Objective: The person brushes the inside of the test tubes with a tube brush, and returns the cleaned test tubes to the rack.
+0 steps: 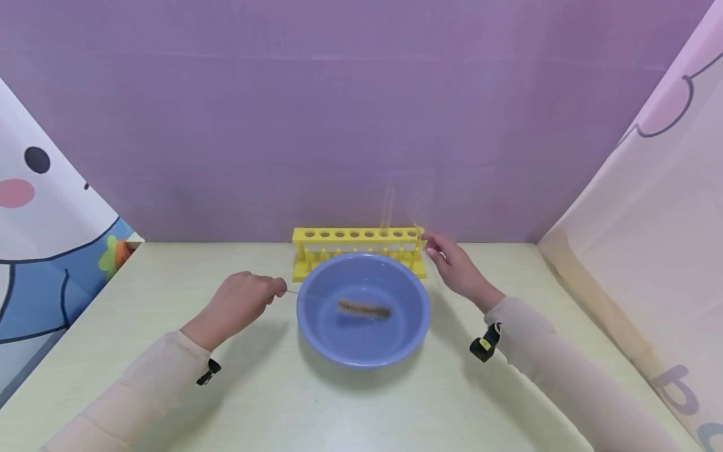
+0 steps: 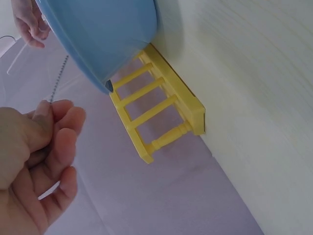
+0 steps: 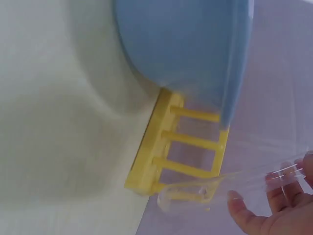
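My left hand [image 1: 240,307] pinches the twisted wire handle [image 2: 59,78] of a test tube brush between thumb and finger. The brush's brown bristle head [image 1: 364,309] is over the inside of a blue basin [image 1: 361,362], blurred in the head view. With its fingers my right hand [image 1: 460,270] holds a clear test tube [image 3: 195,188] by its upper part, rounded end angled down, at the right end of a yellow test tube rack [image 1: 339,235]. Another clear test tube [image 1: 387,210] stands upright in the rack. The basin hides part of the rack's front.
The basin and rack are on a pale table [image 1: 339,414], the rack directly behind the basin. A purple cloth wall [image 1: 361,125] rises at the back. Printed cloth panels close off the left [image 1: 51,251] and right [image 1: 649,251] sides.
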A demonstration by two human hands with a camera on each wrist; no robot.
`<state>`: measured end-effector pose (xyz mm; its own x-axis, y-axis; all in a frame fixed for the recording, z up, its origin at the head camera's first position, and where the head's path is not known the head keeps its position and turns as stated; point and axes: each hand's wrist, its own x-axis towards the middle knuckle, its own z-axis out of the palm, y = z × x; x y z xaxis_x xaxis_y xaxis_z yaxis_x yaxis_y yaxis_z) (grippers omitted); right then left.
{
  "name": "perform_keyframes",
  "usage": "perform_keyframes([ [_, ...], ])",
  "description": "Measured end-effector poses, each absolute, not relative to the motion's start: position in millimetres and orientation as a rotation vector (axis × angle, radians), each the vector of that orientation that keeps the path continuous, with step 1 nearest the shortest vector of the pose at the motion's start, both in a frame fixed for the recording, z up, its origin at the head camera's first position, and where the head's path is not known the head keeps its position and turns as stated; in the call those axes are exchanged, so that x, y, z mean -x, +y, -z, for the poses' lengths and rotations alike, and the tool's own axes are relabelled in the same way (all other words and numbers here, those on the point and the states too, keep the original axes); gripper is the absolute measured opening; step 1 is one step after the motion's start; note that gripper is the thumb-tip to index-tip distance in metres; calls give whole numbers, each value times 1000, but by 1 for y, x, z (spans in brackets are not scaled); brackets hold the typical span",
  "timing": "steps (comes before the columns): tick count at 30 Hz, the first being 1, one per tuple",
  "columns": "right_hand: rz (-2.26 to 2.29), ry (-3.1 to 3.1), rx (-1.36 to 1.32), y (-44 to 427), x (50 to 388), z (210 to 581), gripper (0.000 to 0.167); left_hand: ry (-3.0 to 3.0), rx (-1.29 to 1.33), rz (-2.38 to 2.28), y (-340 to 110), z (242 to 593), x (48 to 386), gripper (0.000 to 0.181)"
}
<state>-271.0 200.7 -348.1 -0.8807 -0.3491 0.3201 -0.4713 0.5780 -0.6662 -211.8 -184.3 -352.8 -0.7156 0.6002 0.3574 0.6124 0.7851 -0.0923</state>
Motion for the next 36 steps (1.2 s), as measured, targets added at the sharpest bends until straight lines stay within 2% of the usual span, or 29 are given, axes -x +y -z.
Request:
perform_keyframes([
  [12, -818, -2586, -980, 204, 248, 362, 32, -2437, 938, 41, -189, 353, 213, 40],
  [18, -657, -2503, -1073, 206, 242, 364, 45, -2304, 944, 2, -194, 352, 217, 42],
  [23, -586, -2505, -1063, 207, 236, 366, 49, -2193, 968, 9, -201, 349, 217, 43],
  [36, -529, -2509, -1037, 205, 233, 373, 46, -2072, 1033, 42, -215, 330, 213, 41],
])
